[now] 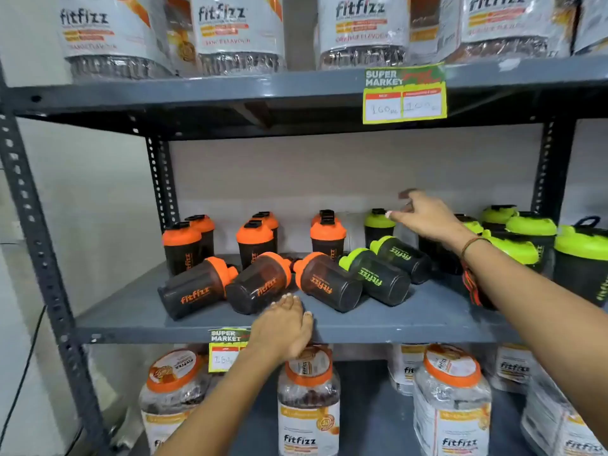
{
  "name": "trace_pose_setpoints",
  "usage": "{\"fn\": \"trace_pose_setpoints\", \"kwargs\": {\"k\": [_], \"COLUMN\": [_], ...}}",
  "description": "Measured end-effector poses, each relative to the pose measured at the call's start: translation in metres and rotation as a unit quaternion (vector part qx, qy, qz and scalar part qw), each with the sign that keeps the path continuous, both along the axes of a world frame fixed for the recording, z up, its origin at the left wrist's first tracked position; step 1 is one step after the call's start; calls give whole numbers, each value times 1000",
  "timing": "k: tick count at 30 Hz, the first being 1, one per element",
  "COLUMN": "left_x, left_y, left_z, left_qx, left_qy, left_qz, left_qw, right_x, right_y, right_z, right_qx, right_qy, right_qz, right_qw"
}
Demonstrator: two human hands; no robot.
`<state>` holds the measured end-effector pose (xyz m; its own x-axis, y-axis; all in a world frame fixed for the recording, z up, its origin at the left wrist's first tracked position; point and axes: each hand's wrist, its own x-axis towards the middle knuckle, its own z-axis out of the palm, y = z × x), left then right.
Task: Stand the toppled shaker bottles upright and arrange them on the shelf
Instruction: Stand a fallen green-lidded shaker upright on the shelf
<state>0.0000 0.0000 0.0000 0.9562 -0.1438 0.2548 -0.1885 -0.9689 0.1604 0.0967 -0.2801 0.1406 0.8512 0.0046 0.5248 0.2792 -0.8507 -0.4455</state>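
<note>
Dark shaker bottles lie toppled on the grey middle shelf (427,311): three with orange lids (194,291) (260,284) (329,281) and two with green lids (375,274) (403,258). Upright orange-lidded shakers (255,240) stand behind them, and upright green-lidded ones (378,225) fill the right side. My left hand (283,327) rests open at the shelf's front edge, fingertips just short of the middle orange bottle. My right hand (424,215) hovers open above the toppled green shakers, holding nothing.
Large clear jars with orange lids (307,399) stand on the shelf below, and wrapped jars (237,31) fill the shelf above. Price tags (404,93) hang from the shelf edges. Perforated metal uprights (161,182) frame the bay.
</note>
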Motion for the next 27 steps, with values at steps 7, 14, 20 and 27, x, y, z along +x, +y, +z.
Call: {"fn": "trace_pose_setpoints", "kwargs": {"k": [7,14,20,27], "left_x": [18,16,16,17], "left_y": [-1,-2,-2,-2], "left_z": [-14,-17,-17,-19], "left_qx": [1,13,27,31], "left_qy": [-36,-77,-87,-92], "left_qz": [24,36,40,42], "left_qw": [999,996,995,994], "right_x": [59,86,86,90], "right_y": [-1,-10,-10,3], "right_z": [-33,-60,-68,-69], "right_qx": [-143,-74,130,339], "right_qy": [182,246,147,5], "right_qz": [-63,-54,-32,-24], "right_qw": [971,965,980,941]}}
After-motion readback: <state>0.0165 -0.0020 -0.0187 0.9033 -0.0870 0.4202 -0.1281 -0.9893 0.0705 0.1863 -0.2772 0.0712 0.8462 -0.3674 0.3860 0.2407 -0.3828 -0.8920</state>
